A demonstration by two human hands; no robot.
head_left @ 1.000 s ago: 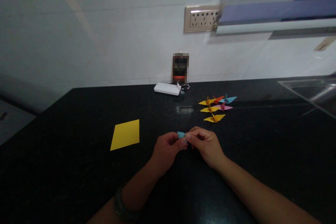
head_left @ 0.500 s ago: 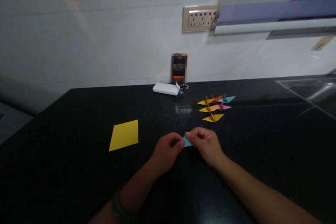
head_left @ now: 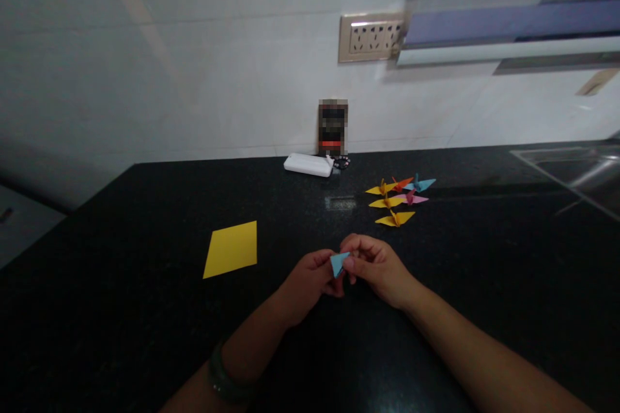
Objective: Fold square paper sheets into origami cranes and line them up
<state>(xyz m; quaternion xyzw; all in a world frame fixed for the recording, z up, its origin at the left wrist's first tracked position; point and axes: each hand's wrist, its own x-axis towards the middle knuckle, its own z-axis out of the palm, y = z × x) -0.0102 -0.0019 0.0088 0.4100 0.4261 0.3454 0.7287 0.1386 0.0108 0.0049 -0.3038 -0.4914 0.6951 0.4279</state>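
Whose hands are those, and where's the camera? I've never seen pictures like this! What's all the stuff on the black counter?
There's no robot here: these are a person's own two bare hands. The camera sits on that person's head, looking forward and down, so you see roughly what they see.

The right hand pinches a small piece of folded blue paper between thumb and fingers. The left hand is right up against it, but I can't tell how firmly it holds on.

On the black counter lie a flat yellow sheet and six folded paper birds: three yellow, one orange, one blue, one pink. Near the wall is a white, bar-shaped thing beside some beads.
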